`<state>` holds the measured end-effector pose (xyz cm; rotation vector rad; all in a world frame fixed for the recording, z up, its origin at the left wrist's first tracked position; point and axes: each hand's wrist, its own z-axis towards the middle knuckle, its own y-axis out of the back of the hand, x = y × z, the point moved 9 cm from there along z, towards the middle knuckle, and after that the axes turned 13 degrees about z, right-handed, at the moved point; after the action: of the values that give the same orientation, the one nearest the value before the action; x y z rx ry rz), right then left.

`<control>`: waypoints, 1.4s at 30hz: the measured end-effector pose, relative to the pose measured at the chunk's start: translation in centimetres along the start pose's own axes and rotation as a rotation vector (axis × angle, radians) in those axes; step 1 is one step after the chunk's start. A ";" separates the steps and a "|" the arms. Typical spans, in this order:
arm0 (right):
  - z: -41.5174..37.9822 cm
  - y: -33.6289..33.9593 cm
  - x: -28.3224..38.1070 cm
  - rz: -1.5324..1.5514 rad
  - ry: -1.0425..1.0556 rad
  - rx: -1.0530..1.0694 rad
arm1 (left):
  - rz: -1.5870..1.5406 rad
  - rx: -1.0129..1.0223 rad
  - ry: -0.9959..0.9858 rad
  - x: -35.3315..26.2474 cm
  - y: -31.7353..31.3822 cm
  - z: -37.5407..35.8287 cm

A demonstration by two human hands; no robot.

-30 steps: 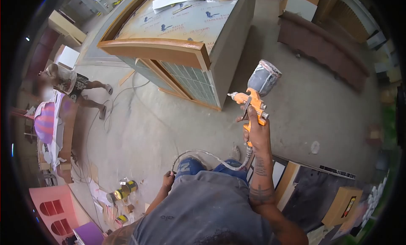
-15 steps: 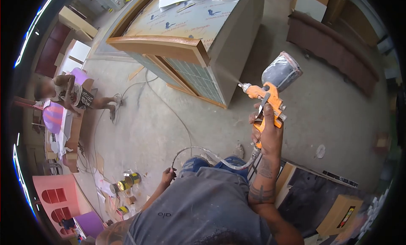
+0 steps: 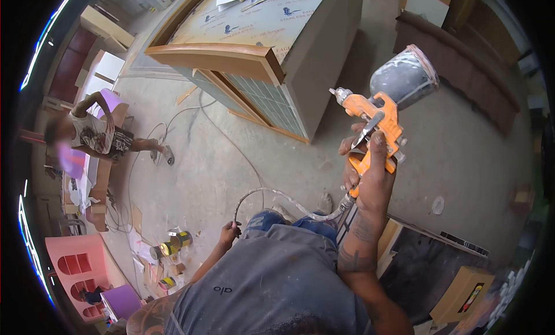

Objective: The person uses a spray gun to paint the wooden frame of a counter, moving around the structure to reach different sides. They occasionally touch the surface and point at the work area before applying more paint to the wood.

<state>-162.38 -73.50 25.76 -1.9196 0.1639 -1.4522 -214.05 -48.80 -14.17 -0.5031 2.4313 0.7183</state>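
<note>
My right hand (image 3: 374, 176) is wrapped round the handle of an orange spray gun (image 3: 373, 112), with fingers at its metal trigger. A paint-smeared grey cup (image 3: 402, 77) sits tilted on top, and the nozzle points left toward the cabinet. From the handle's bottom a paint-spotted air hose (image 3: 277, 193) arcs over to my left hand (image 3: 230, 233), whose fingers are closed on it beside my hip. Beyond the gun stands a large counter cabinet (image 3: 329, 63) with a grey side panel, wood trim and green tiled front.
Hoses trail over the concrete floor (image 3: 214, 167). A person (image 3: 95, 129) stands at left near a bench. Paint cans (image 3: 173, 246) and scraps lie at lower left, near a pink shelf unit (image 3: 72, 265). A cardboard box (image 3: 462, 294) and dark panel (image 3: 425, 271) are at lower right.
My right hand has brought the spray gun slightly up, right and closer. The faint mist at its nozzle no longer shows. The person at left has shifted posture, one arm now bent up.
</note>
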 end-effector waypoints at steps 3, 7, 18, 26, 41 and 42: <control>0.5 0.6 -1.1 -0.002 -0.024 0.000 | 0.000 -0.011 0.002 0.3 0.3 0.0; 0.8 2.1 -2.7 -0.022 -0.096 -0.064 | 0.020 -0.021 0.019 0.5 0.5 -0.3; 0.5 4.6 -6.5 -0.094 -0.251 -0.153 | 0.157 -0.062 0.090 0.0 1.2 -1.5; 0.4 2.8 -4.1 -0.017 -0.136 -0.151 | 0.054 -0.041 0.062 1.2 1.1 -0.6; -0.4 -0.5 -1.3 -0.049 -0.020 -0.004 | -0.007 -0.030 0.039 -0.2 -0.2 -0.2; -0.4 -0.2 -1.8 -0.031 -0.022 -0.016 | -0.012 -0.028 0.039 0.0 -0.1 -0.3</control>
<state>-163.43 -72.66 24.53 -1.9580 0.1368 -1.4532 -214.10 -49.10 -13.97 -0.5471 2.4551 0.7456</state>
